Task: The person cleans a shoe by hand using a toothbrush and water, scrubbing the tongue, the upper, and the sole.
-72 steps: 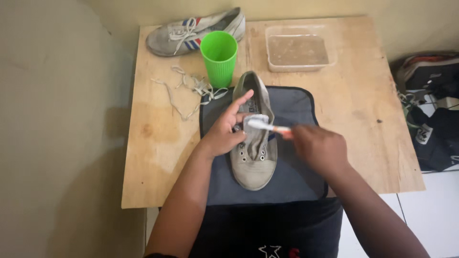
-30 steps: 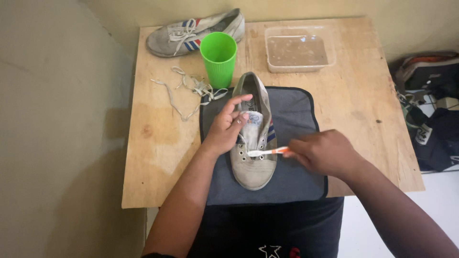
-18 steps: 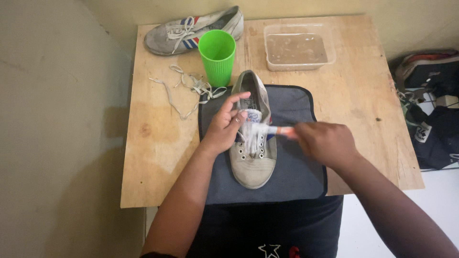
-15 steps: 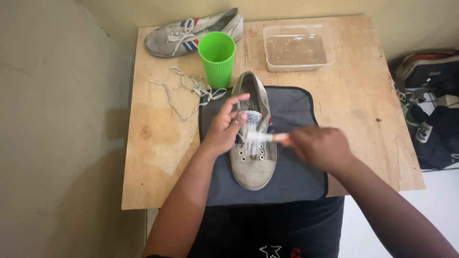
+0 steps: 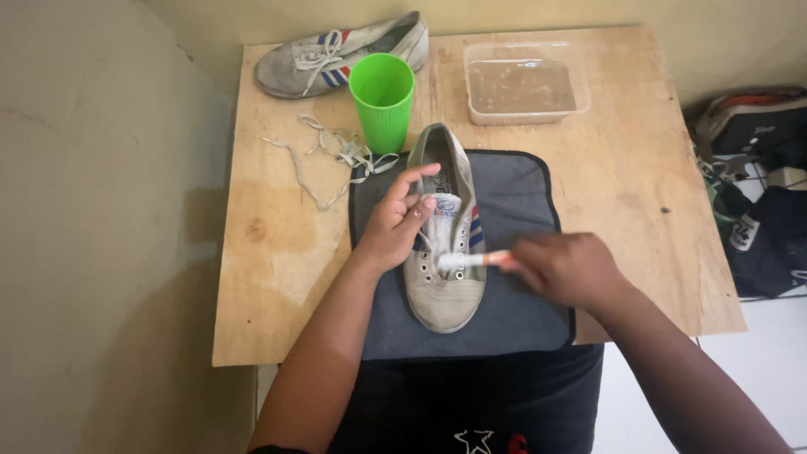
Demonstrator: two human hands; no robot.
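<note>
A dirty grey-white sneaker [image 5: 443,290] without laces lies toe toward me on a dark grey cloth mat [image 5: 521,319]. My left hand [image 5: 395,223] grips the shoe's left side near the tongue and holds it steady. My right hand [image 5: 567,269] is closed on a toothbrush [image 5: 471,261] with an orange and white handle. Its head rests across the eyelet area of the shoe.
On the wooden table [image 5: 630,176] stand a green plastic cup [image 5: 382,101] and a clear tub of murky water [image 5: 523,84]. A second sneaker with red and blue stripes [image 5: 336,55] lies at the back left, loose laces [image 5: 324,151] beside it. Bags [image 5: 756,193] sit on the floor at right.
My right hand has moved the toothbrush back and forth over the shoe's lace area, now slightly lower toward the toe. My left hand has kept its hold on the shoe.
</note>
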